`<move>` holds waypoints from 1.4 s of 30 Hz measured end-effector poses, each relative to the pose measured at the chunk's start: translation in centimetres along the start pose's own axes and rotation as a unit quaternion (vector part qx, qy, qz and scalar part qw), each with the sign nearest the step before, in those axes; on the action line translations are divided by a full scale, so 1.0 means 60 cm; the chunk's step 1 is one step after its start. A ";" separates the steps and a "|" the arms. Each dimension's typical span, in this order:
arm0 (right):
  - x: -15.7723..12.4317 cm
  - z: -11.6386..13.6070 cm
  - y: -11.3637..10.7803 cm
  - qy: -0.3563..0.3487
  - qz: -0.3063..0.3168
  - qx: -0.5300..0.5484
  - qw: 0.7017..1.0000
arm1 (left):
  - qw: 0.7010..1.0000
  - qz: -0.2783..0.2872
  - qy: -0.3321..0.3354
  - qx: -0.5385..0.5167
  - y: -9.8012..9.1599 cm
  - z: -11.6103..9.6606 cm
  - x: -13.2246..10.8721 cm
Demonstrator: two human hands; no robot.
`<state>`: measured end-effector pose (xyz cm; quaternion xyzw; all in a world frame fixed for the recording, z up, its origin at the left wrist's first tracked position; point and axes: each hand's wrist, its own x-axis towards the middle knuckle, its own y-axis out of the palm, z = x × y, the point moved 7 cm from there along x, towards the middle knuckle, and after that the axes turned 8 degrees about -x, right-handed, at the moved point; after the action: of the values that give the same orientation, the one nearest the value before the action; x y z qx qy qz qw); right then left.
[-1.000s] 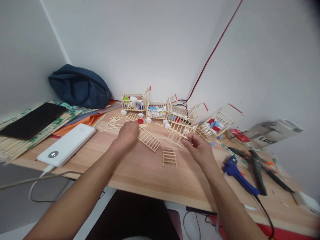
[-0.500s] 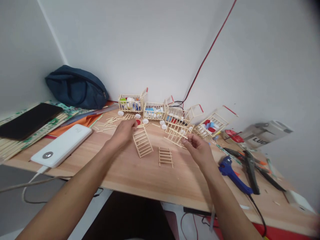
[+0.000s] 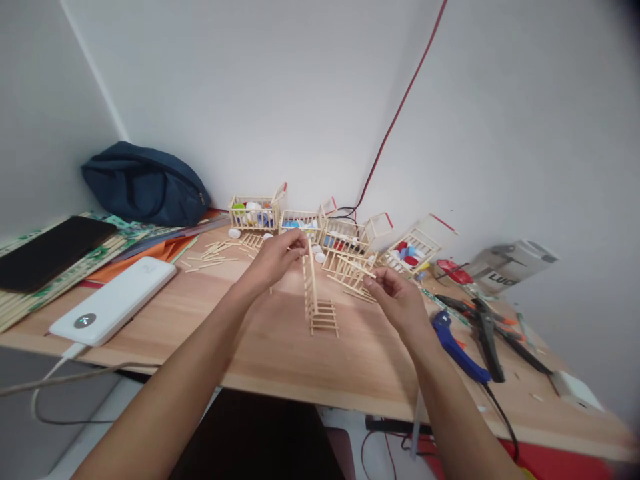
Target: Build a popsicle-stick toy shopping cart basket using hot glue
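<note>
My left hand (image 3: 281,255) is closed on the upper end of a ladder-like panel of thin wooden sticks (image 3: 314,290), held upright and seen nearly edge-on. Just behind its lower end, a smaller stick panel (image 3: 327,319) lies flat on the table, partly covered from view. A thin wooden stick (image 3: 364,270) is pinched between the fingertips of my right hand (image 3: 395,290). Past that stick, another slatted panel (image 3: 343,272) rests on the table before the small stick carts; whether it touches the stick I cannot tell.
Several stick carts (image 3: 253,212) with coloured caps line the wall. Loose sticks (image 3: 213,257) lie left of centre. A white power bank (image 3: 114,301), black phone (image 3: 55,253) and blue bag (image 3: 147,183) occupy the left. On the right are a blue glue gun (image 3: 460,350) and pliers (image 3: 487,340).
My left hand has moved right and turned the panel from a tilted, face-on position to nearly edge-on, by the small panel. My right hand keeps its pinch. The view has shifted slightly.
</note>
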<state>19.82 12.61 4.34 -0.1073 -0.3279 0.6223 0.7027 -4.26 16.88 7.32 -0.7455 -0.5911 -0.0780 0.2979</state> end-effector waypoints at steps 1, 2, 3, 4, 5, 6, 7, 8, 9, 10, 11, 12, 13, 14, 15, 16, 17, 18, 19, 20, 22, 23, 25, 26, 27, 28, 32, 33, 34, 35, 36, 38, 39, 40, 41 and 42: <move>0.000 0.001 -0.002 0.001 -0.002 -0.002 1.000 | 1.000 0.011 0.006 -0.008 0.009 -0.008 0.007; 0.000 0.002 -0.005 0.002 -0.003 -0.004 1.000 | 1.000 0.021 0.011 -0.017 0.018 -0.014 0.013; 0.000 0.003 -0.007 0.004 -0.005 -0.007 1.000 | 0.999 0.031 0.013 -0.030 0.027 -0.017 0.018; -0.001 0.004 -0.009 0.005 -0.005 -0.010 1.000 | 0.998 0.042 0.011 -0.047 0.036 -0.016 0.021; -0.001 0.006 -0.011 0.006 -0.006 -0.013 1.000 | 0.996 0.054 0.007 -0.068 0.045 -0.013 0.023; -0.003 0.007 -0.013 0.007 -0.009 -0.015 1.000 | 0.994 0.068 0.001 -0.091 0.054 -0.007 0.023; -0.005 0.009 -0.014 0.006 -0.011 -0.017 1.000 | 0.990 0.081 -0.006 -0.117 0.063 0.001 0.022; -0.007 0.011 -0.014 0.005 -0.013 -0.019 1.000 | 0.985 0.094 -0.013 -0.142 0.071 0.011 0.021; -0.009 0.014 -0.015 0.003 -0.015 -0.022 1.000 | 0.980 0.105 -0.019 -0.166 0.079 0.021 0.019; -0.012 0.016 -0.014 0.000 -0.018 -0.025 1.000 | 0.976 0.113 -0.023 -0.186 0.085 0.031 0.016; -0.014 0.017 -0.014 -0.002 -0.019 -0.028 0.999 | 0.972 0.117 -0.026 -0.203 0.090 0.041 0.014; -0.016 0.018 -0.012 -0.003 -0.019 -0.031 0.999 | 0.969 0.118 -0.029 -0.215 0.093 0.050 0.013; -0.019 0.019 -0.011 -0.003 -0.020 -0.032 0.999 | 0.967 0.118 -0.032 -0.223 0.095 0.057 0.011; -0.020 0.019 -0.010 -0.002 -0.020 -0.032 0.999 | 0.966 0.117 -0.035 -0.228 0.097 0.063 0.010; -0.022 0.019 -0.009 -0.001 -0.019 -0.032 0.999 | 0.965 0.117 -0.040 -0.232 0.097 0.066 0.008; -0.023 0.019 -0.008 0.001 -0.018 -0.031 0.999 | 0.963 0.118 -0.048 -0.236 0.097 0.068 0.007; -0.024 0.019 -0.007 0.002 -0.016 -0.031 0.999 | 0.961 0.124 -0.059 -0.240 0.098 0.067 0.005; -0.024 0.020 -0.007 0.002 -0.015 -0.033 0.999 | 0.958 0.130 -0.072 -0.246 0.099 0.065 0.004; -0.025 0.020 -0.006 0.003 -0.014 -0.037 0.999 | 0.954 0.136 -0.088 -0.252 0.099 0.062 0.002; -0.025 0.020 -0.006 0.005 -0.013 -0.042 0.999 | 0.951 0.140 -0.105 -0.256 0.099 0.058 0.001; -0.027 0.021 -0.005 0.007 -0.013 -0.050 0.999 | 0.949 0.138 -0.130 -0.254 0.098 0.051 -0.001; -0.027 0.022 -0.004 0.007 -0.011 -0.050 0.999 | 0.950 0.133 -0.135 -0.248 0.097 0.050 -0.001; -0.029 0.025 -0.003 0.005 -0.008 -0.048 0.999 | 0.954 0.129 -0.133 -0.237 0.097 0.050 -0.001; -0.030 0.026 -0.002 0.006 -0.007 -0.049 0.999 | 0.955 0.131 -0.128 -0.234 0.099 0.052 -0.002; -0.031 0.027 -0.002 0.008 -0.009 -0.052 0.999 | 0.956 0.132 -0.120 -0.234 0.100 0.056 -0.003; -0.032 0.027 -0.002 0.010 -0.012 -0.057 0.998 | 0.957 0.134 -0.113 -0.233 0.101 0.059 -0.004; -0.033 0.028 -0.002 0.004 -0.020 -0.083 0.996 | 0.968 0.125 -0.086 -0.200 0.102 0.070 -0.007; -0.032 0.028 -0.002 0.001 -0.021 -0.087 0.996 | 0.971 0.123 -0.081 -0.190 0.102 0.070 -0.007; -0.032 0.028 -0.002 -0.001 -0.021 -0.090 0.996 | 0.972 0.122 -0.079 -0.185 0.103 0.070 -0.008; -0.032 0.027 -0.002 -0.002 -0.022 -0.091 0.996 | 0.971 0.124 -0.080 -0.188 0.104 0.069 -0.008; -0.032 0.026 -0.001 -0.003 -0.021 -0.092 0.996 | 0.968 0.127 -0.086 -0.196 0.105 0.069 -0.009; -0.032 0.026 -0.001 -0.003 -0.020 -0.092 0.996 | 0.960 0.133 -0.111 -0.221 0.110 0.073 -0.012; -0.032 0.027 -0.001 -0.005 -0.020 -0.093 0.995 | 0.956 0.133 -0.124 -0.229 0.112 0.076 -0.013; -0.032 0.028 -0.001 -0.007 -0.020 -0.093 0.995 | 0.954 0.131 -0.135 -0.234 0.113 0.079 -0.014; -0.033 0.029 0.000 -0.009 -0.020 -0.092 0.996 | 0.953 0.128 -0.142 -0.236 0.113 0.081 -0.014; -0.033 0.029 0.000 -0.010 -0.020 -0.091 0.996 | 0.953 0.123 -0.144 -0.235 0.113 0.083 -0.014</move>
<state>18.77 10.29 5.06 -0.1575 -0.3924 0.5766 0.6991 0.63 18.02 0.48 -0.8646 -0.4964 -0.0700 0.0332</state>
